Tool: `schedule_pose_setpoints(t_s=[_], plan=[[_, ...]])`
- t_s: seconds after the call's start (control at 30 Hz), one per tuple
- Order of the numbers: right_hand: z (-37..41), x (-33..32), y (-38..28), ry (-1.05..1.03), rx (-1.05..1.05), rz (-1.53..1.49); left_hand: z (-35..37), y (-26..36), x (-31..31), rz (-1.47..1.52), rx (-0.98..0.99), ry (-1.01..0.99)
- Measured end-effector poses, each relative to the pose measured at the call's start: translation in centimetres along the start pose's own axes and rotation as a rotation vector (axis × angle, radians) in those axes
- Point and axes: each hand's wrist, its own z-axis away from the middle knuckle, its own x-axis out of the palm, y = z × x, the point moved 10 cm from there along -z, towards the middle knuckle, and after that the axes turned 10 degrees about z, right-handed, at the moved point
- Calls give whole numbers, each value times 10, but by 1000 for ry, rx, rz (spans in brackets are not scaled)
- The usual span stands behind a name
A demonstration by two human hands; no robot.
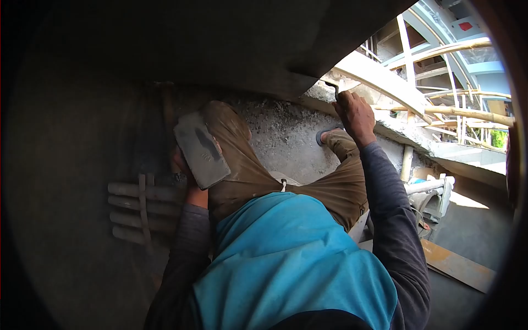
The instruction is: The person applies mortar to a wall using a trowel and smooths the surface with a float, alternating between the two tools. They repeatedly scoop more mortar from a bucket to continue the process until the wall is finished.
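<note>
Head camera: the left hand [180,162] gripped the rectangular board [204,157] from beneath, beside the left thigh [242,157]; far right, the right hand [358,116] closed around a thin-necked tool [336,93]. Apparently a tool-positioning step, the next move called for a steady board.

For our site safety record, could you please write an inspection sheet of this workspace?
Surface: grey ground, rough and crumbly-looking
Job's things: flat grey board; slim dark tool, working end unclear
Clutter: row of poles at left; brownish plank at lower right
Grips: left hand holds the board; right hand holds the tool
Cables: none clearly seen
Surroundings: bamboo poles in bright light, upper right; deep shadow at left
</note>
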Motion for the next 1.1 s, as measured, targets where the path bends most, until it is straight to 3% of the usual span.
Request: schedule_pose_setpoints(t_s=[0.3,0.5,0.7,0.87,1.1], plan=[[13,-82,16,207,30,-93,4,7,-14,5,40,56],[17,-123,29,237,75,-93,3,1,-1,36,16,16],[27,-142,49,391,169,-390,6,7,-13,29,61,100],[42,-85,58,502,246,-822,6,8,-19,43,64,84],[37,-51,34,416,281,-653,8,8,-20,13,93,179]])
